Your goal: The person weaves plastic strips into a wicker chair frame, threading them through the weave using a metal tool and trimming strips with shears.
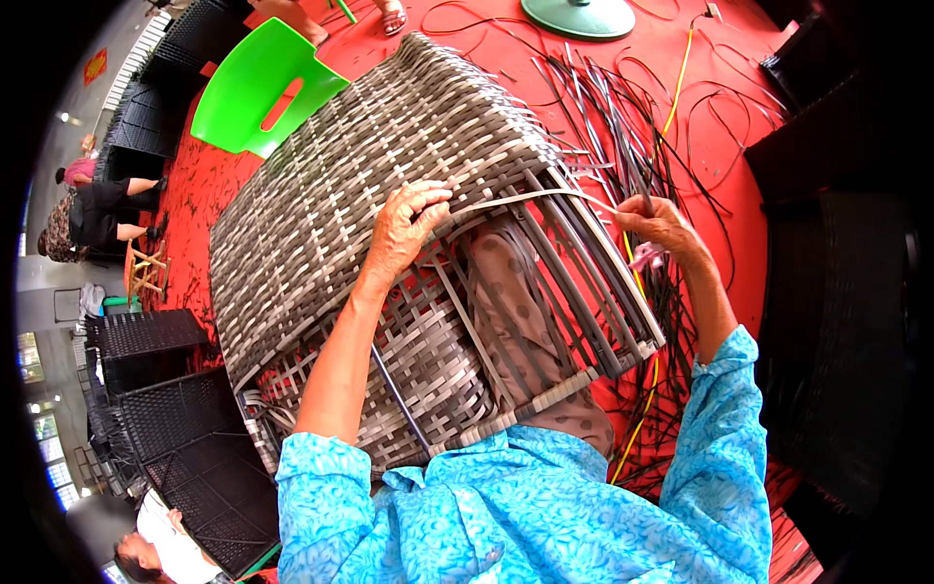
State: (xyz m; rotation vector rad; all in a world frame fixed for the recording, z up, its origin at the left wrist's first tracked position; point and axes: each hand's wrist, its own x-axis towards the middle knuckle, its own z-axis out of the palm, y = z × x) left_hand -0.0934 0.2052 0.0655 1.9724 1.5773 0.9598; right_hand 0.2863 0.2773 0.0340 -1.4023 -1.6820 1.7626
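Note:
A half-woven grey-brown wicker furniture frame [331, 175] rests across my lap, its dark metal bars bare on the right side. My left hand [407, 229] lies at the edge of the weave with bent fingers closed on a pale grey plastic strip [530, 198]. This strip bows across the open bars to my right hand [666, 232], whose fingers pinch its free end. Something pinkish [647, 256] shows under the right palm, too small to make out. Through the gaps appear my patterned trousers [520, 311] and a lower woven panel [423, 355].
Loose dark strips [623, 127] lie tangled on the red floor [725, 224], with a yellow cord [678, 83] among them. A green plastic chair [258, 83] stands beyond the frame, near a round green base [579, 15]. Black wicker pieces [185, 438] and other people are at left.

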